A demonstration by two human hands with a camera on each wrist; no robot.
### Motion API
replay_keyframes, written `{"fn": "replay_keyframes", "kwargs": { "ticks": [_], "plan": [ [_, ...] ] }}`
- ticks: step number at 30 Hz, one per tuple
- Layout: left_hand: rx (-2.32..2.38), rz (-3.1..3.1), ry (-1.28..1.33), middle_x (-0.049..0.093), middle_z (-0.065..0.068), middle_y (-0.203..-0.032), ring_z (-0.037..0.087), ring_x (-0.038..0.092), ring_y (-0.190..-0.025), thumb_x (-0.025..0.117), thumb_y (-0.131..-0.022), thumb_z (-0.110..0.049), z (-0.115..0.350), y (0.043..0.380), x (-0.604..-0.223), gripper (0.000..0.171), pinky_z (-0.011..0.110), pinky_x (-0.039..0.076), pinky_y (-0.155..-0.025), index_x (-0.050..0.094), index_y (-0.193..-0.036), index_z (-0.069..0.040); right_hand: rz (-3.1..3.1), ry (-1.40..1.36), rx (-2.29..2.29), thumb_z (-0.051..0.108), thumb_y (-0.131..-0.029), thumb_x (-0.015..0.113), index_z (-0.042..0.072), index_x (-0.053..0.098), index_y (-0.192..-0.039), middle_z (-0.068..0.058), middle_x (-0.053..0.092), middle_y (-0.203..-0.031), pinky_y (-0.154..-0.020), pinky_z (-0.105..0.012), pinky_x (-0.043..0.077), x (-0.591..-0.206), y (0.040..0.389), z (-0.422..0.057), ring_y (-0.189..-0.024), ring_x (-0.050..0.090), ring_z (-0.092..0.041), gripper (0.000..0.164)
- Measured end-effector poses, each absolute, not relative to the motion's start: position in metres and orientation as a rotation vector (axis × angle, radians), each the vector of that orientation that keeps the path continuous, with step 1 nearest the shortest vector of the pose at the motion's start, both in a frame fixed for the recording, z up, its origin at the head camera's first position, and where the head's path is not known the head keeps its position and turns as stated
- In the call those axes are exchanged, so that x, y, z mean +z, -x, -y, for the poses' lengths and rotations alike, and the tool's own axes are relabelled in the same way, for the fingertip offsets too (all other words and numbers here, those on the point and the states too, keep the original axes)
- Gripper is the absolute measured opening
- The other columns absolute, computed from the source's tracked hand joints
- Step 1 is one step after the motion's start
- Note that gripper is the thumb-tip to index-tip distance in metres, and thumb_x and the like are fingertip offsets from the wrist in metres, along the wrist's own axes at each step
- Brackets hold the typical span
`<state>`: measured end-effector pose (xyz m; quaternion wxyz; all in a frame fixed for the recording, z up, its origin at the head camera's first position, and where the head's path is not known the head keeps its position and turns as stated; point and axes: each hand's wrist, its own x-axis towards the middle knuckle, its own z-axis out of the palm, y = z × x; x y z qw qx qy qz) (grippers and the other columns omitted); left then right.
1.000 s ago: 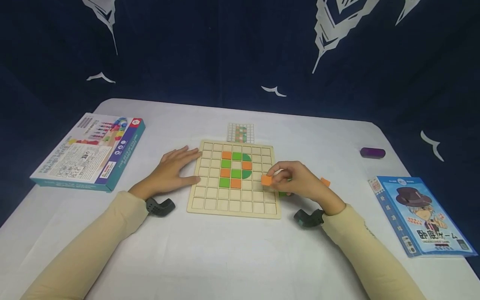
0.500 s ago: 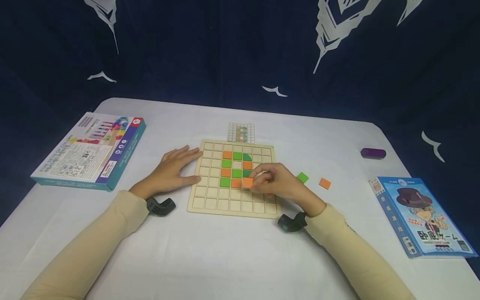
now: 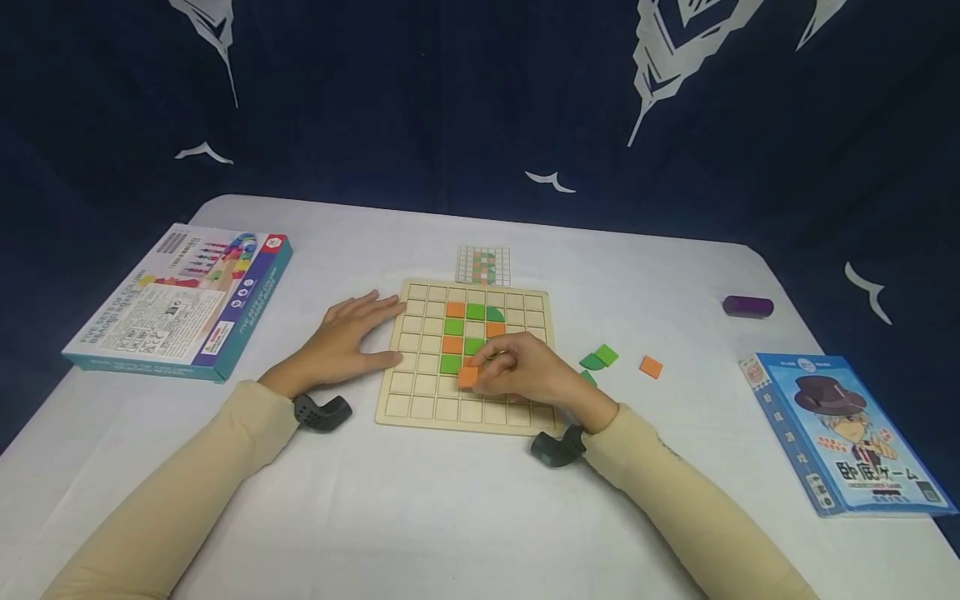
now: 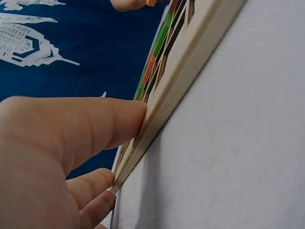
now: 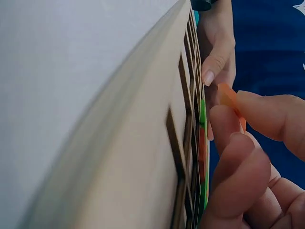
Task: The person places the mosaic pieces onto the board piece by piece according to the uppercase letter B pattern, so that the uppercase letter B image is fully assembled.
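From the head view, a white table (image 3: 420, 517) bears a gridded board (image 3: 420, 407). Around the board are a card (image 3: 483, 266) at 12 o'clock, a purple case (image 3: 747, 307) between 2 and 3, a blue box (image 3: 847, 433) between 3 and 4, and a teal box (image 3: 180, 304) between 9 and 10. Near 3 o'clock lie a loose green tile (image 3: 607, 356) and a loose orange tile (image 3: 651, 367). The right hand (image 3: 528, 371) pinches an orange tile (image 3: 468, 377) over the board, blocking sight of some set tiles (image 3: 454, 309). The pinched tile looks square, without a clear long axis, its broad face toward the camera. The left hand (image 3: 341, 346) lies at the board's 9 o'clock edge, fingers straight, thumb spread wide.

From the left wrist, the thumb meets the board's rim; a sliver of orange shows at 12 o'clock.

From the right wrist, the orange tile is tilted between thumb and finger, between 2 and 3 o'clock, seemingly raised off the board.
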<state>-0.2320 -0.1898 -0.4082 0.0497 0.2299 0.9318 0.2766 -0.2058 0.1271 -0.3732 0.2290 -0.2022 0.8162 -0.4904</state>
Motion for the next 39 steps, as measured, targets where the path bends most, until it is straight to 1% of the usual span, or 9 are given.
{"fn": "replay_keyframes", "kwargs": {
  "ticks": [8, 11, 15, 19, 25, 39],
  "plan": [
    [0.841, -2.839, -0.707, 0.034, 0.017, -0.174, 0.042, 0.016, -0.165, 0.072, -0.099, -0.037, 0.19, 0.232, -0.408, 0.079, 0.064, 0.004, -0.131, 0.042, -0.166, -0.007, -2.285, 0.61, -1.28, 0.006, -0.091, 0.085, -0.001, 0.076, -0.112, 0.002, 0.078, -0.081, -0.055, -0.023, 0.047, -0.376, 0.209, -0.116, -0.061, 0.056, -0.009, 0.024],
    [0.841, -2.84, -0.708, 0.034, 0.017, -0.174, 0.042, 0.016, -0.165, 0.072, -0.099, -0.037, 0.19, 0.232, -0.408, 0.079, 0.064, 0.004, -0.131, 0.043, -0.166, -0.007, -2.322, 0.648, -1.23, 0.006, -0.09, 0.085, 0.0, 0.076, -0.111, 0.003, 0.077, -0.082, -0.059, -0.023, 0.047, -0.375, 0.209, -0.113, -0.064, 0.058, -0.009, 0.023],
    [0.838, -2.844, -0.706, 0.034, 0.017, -0.174, 0.042, 0.016, -0.165, 0.072, -0.099, -0.038, 0.19, 0.232, -0.408, 0.079, 0.064, 0.004, -0.13, 0.043, -0.166, -0.007, -2.368, 0.698, -1.162, 0.006, -0.09, 0.086, 0.002, 0.077, -0.108, 0.004, 0.075, -0.081, -0.068, -0.024, 0.049, -0.374, 0.208, -0.109, -0.069, 0.06, -0.008, 0.021],
    [0.837, -2.843, -0.704, 0.034, 0.017, -0.175, 0.042, 0.016, -0.165, 0.072, -0.099, -0.038, 0.19, 0.232, -0.409, 0.08, 0.064, 0.005, -0.13, 0.042, -0.166, -0.008, -2.386, 0.747, -1.128, 0.007, -0.089, 0.085, 0.002, 0.077, -0.105, 0.004, 0.073, -0.08, -0.073, -0.025, 0.05, -0.375, 0.208, -0.105, -0.07, 0.06, -0.008, 0.019],
    [0.844, -2.837, -0.703, 0.033, 0.017, -0.175, 0.042, 0.016, -0.165, 0.073, -0.098, -0.038, 0.19, 0.233, -0.408, 0.08, 0.064, 0.005, -0.13, 0.042, -0.166, -0.008, -2.414, 0.771, -1.088, 0.005, -0.089, 0.085, 0.003, 0.077, -0.104, 0.005, 0.071, -0.079, -0.071, -0.024, 0.048, -0.373, 0.207, -0.1, -0.069, 0.056, -0.008, 0.017],
    [0.846, -2.833, -0.7, 0.033, 0.016, -0.175, 0.042, 0.015, -0.165, 0.072, -0.099, -0.038, 0.19, 0.232, -0.408, 0.08, 0.064, 0.005, -0.13, 0.042, -0.166, -0.008, -2.42, 0.772, -1.068, 0.004, -0.089, 0.086, 0.003, 0.078, -0.108, 0.004, 0.071, -0.079, -0.072, -0.025, 0.049, -0.375, 0.209, -0.099, -0.07, 0.057, -0.008, 0.021]
  ]
}}
